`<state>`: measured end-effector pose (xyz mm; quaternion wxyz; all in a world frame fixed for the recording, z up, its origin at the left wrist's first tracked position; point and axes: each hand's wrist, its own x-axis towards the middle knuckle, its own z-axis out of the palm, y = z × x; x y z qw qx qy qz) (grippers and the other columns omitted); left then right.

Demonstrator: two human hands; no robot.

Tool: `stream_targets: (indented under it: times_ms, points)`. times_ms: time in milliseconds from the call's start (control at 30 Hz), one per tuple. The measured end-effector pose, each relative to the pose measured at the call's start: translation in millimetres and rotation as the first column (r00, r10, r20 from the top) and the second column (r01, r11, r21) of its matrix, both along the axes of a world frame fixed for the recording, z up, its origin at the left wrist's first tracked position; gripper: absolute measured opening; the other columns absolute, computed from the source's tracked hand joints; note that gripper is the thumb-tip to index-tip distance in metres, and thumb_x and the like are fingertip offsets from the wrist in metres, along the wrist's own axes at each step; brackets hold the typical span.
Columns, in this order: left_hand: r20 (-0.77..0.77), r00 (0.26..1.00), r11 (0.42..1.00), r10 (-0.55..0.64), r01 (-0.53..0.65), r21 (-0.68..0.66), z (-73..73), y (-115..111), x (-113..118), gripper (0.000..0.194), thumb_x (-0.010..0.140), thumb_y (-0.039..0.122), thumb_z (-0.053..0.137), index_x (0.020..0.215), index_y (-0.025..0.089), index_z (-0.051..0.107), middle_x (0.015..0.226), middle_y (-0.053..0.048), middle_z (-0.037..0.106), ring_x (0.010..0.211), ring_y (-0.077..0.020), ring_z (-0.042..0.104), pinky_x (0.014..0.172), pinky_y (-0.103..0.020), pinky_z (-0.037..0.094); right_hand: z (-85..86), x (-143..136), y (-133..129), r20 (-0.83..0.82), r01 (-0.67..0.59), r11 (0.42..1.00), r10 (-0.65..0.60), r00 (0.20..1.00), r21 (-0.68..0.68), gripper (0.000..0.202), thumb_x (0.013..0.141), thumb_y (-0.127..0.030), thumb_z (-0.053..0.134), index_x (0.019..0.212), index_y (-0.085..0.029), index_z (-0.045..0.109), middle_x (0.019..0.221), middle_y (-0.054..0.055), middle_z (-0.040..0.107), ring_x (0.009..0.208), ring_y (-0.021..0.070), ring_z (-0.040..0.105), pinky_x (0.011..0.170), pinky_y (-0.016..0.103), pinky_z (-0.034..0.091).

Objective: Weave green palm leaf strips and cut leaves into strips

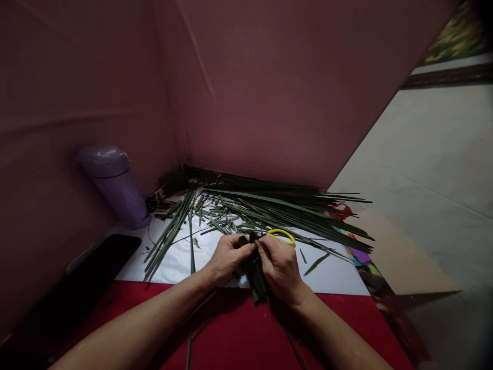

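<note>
Both hands meet over the front edge of the white sheet (339, 280), gripping a dark green bundle of folded leaf strips (257, 280). My left hand (227, 257) pinches its upper left side between thumb and fingers. On the other side, my right hand (283, 264) presses its thumb and fingertips against the top of the bundle. The bundle's lower end hangs down between the palms. Just behind my right hand lies a yellow scissor-like handle loop (282, 236), its other parts hidden. The exact folds at the fingertips are too dark to make out.
Long green leaves (277, 198) are heaped along the back, with cut scraps (221, 218) before them. A purple tumbler (119, 190) and a dark phone-like slab (123, 249) are on the left. Red cloth (239, 329) covers the front; cardboard (404, 252) lies at right.
</note>
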<state>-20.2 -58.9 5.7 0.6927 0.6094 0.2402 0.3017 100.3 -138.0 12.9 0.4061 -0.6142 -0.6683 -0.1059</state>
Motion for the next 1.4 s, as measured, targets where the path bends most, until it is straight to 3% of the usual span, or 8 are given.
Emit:
stream_targets:
  times_ms: [467, 967, 1167, 1400]
  points:
    - [0.030, 0.998, 0.998, -0.053, 0.054, -0.023, 0.8, -1, 0, 0.039, 0.074, 0.047, 0.056, 0.056, 0.014, 0.044, 0.052, 0.005, 0.034, 0.048, -0.0055, 0.028, 0.044, -0.020, 0.021, -0.8, -2, 1, -0.098, 0.064, 0.998, -0.064, 0.993, -0.004, 0.019, 0.088, -0.018, 0.039, 0.071, -0.020, 0.047, 0.059, -0.001, 0.051, 0.054, 0.0125, 0.047, 0.055, 0.024, 0.034]
    - [0.090, 0.996, 0.992, 0.013, -0.001, -0.129, -10.1, 8, 3, 0.033, 0.067, 0.040, 0.066, 0.058, 0.011, 0.054, 0.053, 0.003, 0.043, 0.049, -0.0055, 0.034, 0.046, -0.019, 0.025, -5.0, -2, 3, -0.067, 0.051, 0.999, -0.051, 0.996, 0.011, 0.016, 0.088, -0.020, 0.040, 0.076, -0.019, 0.051, 0.062, 0.001, 0.056, 0.056, 0.0135, 0.053, 0.055, 0.024, 0.036]
    - [0.037, 0.997, 0.995, 0.063, -0.060, -0.075, -7.1, 3, 4, 0.030, 0.065, 0.037, 0.068, 0.060, 0.009, 0.059, 0.053, 0.002, 0.044, 0.050, -0.0063, 0.035, 0.047, -0.020, 0.026, -4.0, -3, 5, -0.140, 0.067, 0.998, -0.070, 0.988, -0.020, 0.017, 0.088, -0.025, 0.044, 0.074, -0.019, 0.050, 0.060, 0.000, 0.057, 0.053, 0.0131, 0.054, 0.051, 0.022, 0.036]
    - [0.044, 0.998, 0.993, 0.035, -0.030, -0.113, -5.3, 2, 3, 0.030, 0.064, 0.037, 0.069, 0.059, 0.010, 0.056, 0.053, 0.002, 0.044, 0.050, -0.0064, 0.035, 0.046, -0.021, 0.026, 2.5, 0, 3, -0.189, -0.001, 0.998, -0.010, 0.982, -0.061, 0.019, 0.089, -0.024, 0.041, 0.077, -0.019, 0.053, 0.062, 0.000, 0.057, 0.054, 0.0127, 0.053, 0.054, 0.023, 0.036]
